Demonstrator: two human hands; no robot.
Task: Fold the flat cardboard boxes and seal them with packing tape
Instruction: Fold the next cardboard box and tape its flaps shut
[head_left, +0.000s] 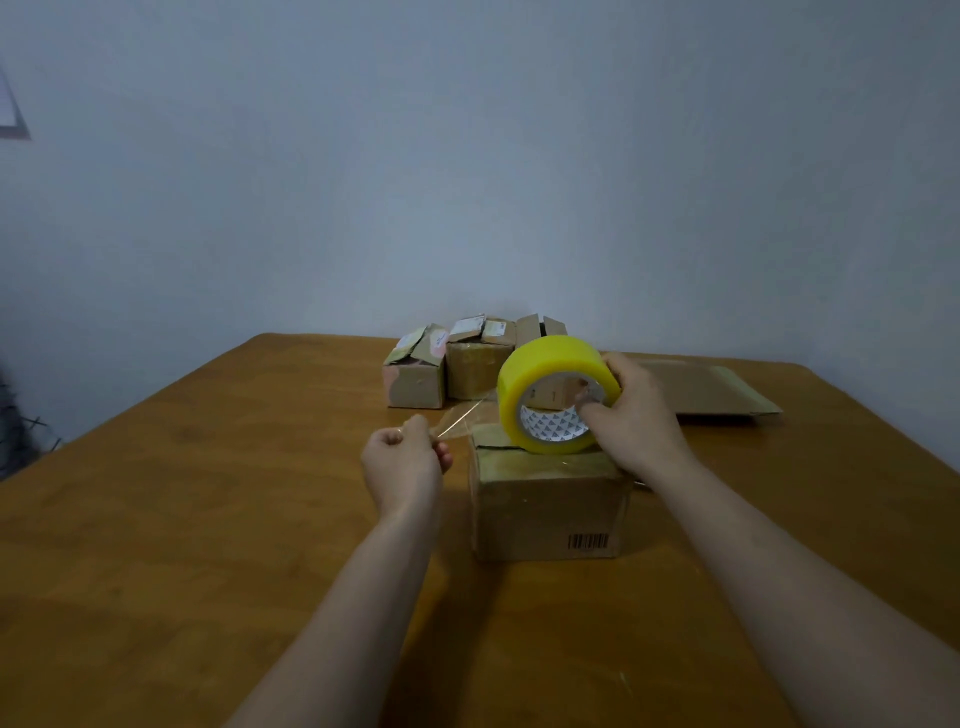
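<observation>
So far, from the head camera, three far boxes (415, 379) stand folded in a row at the back of the table (208, 519), at about 11 o'clock from the one in work. Their tops look closed, and some carry labels, but I cannot tell whether every seam is taped. One sheet (711, 389) of cardboard lies flat at 2 o'clock, not yet folded. The box (545, 504) in work stands just ahead of the person, between the forearms. Its flaps are down, a dark seam shows along its top, and there is a gloss of tape on part of it, so its sealing looks partly done.

The right hand (634, 415) holds the yellow roll (524, 379) upright, on or just above the box top. Its thumb is in the core and its other fingers (615, 366) curl over the rim at 3 o'clock. The left hand (402, 462), at 9 o'clock from the roll, is curled tight and pinches the free end of a clear strip (460, 418). That strip runs from the roll and hangs in the air by the box's left edge. By my reckoning the strip has to be laid over the seam and cut, and then the sheet folded.
</observation>
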